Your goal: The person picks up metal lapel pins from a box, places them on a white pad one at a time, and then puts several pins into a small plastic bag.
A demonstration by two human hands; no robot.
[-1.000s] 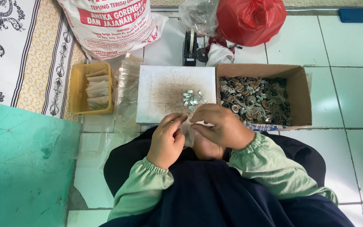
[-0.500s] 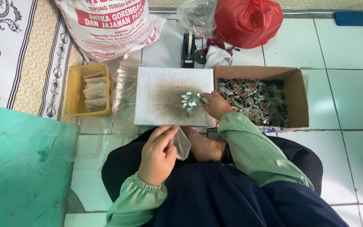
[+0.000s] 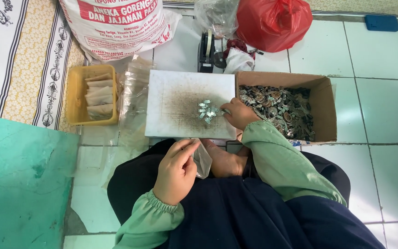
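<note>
Big scene first: white tiled floor, patterned mat at left, a teal sheet low left, a large printed white sack and a glossy red plastic bag at top. Brown cardboard box at right, full of small dark metal parts. White flat board in the middle, scuffed grey in the centre, with a little heap of shiny silver pieces on it. Yellow plastic tray at left holds stacked pale packets; clear plastic bags lie between tray and board. Black tape dispenser above the board. Change since a second ago: the hands were together at the lap, now split. Right hand has gone out to the board edge, fingertips pinched at the silver heap, closed on a piece or not, cannot tell. Left hand stays at the lap, clamped on a small clear pouch, soft and crinkly. Reads as a fetch-a-piece beat in bagging.
</note>
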